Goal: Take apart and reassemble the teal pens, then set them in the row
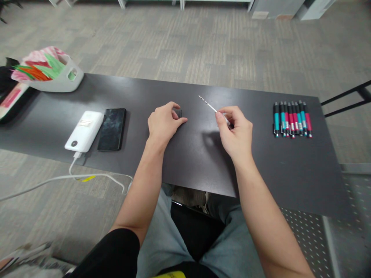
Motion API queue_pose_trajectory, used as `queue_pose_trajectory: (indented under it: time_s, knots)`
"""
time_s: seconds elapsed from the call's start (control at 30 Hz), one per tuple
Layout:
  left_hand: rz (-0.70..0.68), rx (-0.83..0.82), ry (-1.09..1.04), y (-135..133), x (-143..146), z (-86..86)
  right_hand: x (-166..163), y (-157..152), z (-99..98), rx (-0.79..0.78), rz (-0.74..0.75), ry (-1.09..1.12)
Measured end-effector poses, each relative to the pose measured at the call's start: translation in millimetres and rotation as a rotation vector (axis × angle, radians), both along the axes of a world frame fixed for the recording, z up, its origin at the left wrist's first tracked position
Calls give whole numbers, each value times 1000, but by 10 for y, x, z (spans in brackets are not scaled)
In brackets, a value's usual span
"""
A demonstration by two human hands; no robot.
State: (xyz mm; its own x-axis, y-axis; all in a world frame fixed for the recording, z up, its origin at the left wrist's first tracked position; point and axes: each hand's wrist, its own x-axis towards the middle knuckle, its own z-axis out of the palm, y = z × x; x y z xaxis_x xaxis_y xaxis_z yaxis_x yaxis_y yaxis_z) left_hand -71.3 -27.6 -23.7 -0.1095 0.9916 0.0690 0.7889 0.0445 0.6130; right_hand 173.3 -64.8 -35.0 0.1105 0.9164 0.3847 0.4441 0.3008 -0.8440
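Note:
My right hand [236,131] is raised a little over the dark table and pinches a pen refill [208,104], a thin white rod with dark bands near its far tip. The rod slants up and to the left, and its near end is hidden in my fingers. To the left, my left hand [165,121] is low at the tabletop. Its thumb and index finger curl about a small dark piece [180,113], mostly hidden by the fingers. A row of several pens [292,119], blue and pink with black grips, lies to the right of my right hand.
A black phone [112,129] and a white power bank [84,131] with a white cable [72,166] lie on the left of the table [191,154]. Beyond them is a white basket [68,79] of colourful items. A black metal frame [348,98] stands past the right edge.

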Motion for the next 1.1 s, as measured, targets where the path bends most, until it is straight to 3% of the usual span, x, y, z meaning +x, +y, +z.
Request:
queue_pose_trajectory:
  time_s: [0.23,0.33,0.43,0.6,0.77,1.1]
  knots:
    - [-260,190,-576,34,80,-48,-7,-2,10,-7,81,-34]
    - [-332,186,-642,23,141,-5,-21,-11,36,-12,126,-64]
    - [-334,160,-634,36,165,11,-29,-17,48,-14,144,-90]
    - [-181,327,-708,127,105,-51,-10,-5,16,-20,68,-64]
    - [-47,278,-466,80,32,-29,14,3,-3,-17,-4,-28]
    - [-96,90,4,-24,128,52,4,-11,19,-48,-14,-55]
